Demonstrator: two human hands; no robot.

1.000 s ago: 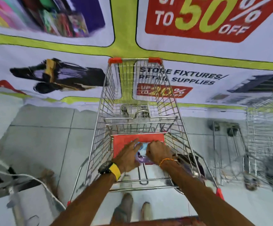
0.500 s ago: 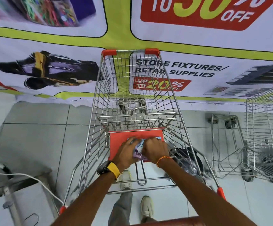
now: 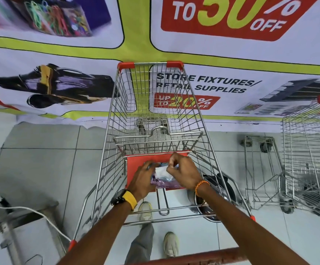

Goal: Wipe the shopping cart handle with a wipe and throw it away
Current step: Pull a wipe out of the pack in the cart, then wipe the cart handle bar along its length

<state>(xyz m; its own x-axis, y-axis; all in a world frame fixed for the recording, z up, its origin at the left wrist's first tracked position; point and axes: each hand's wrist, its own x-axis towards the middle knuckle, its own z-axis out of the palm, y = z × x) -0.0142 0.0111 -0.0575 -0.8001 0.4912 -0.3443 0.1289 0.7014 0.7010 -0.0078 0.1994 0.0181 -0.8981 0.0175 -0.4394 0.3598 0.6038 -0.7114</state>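
A wire shopping cart (image 3: 156, 104) stands in front of me, its red-brown handle (image 3: 208, 256) running along the bottom edge. A purple wipes packet (image 3: 164, 181) lies on the red child-seat flap (image 3: 134, 169). My left hand (image 3: 142, 180) grips the packet's left side. My right hand (image 3: 184, 172) is over the packet, its fingertips pinched at the open top, where white wipe material (image 3: 161, 172) shows.
A second wire cart (image 3: 310, 150) and a bare cart frame (image 3: 260, 169) stand to the right. A banner wall (image 3: 59, 54) is just past the cart's front. A metal stand with a white cable (image 3: 21, 209) sits at lower left. A dark round bin (image 3: 224, 190) shows behind the cart's right side.
The view has steadied and tilted. My right hand has lifted its fingers to the packet's top, and white wipe material now shows between the hands.
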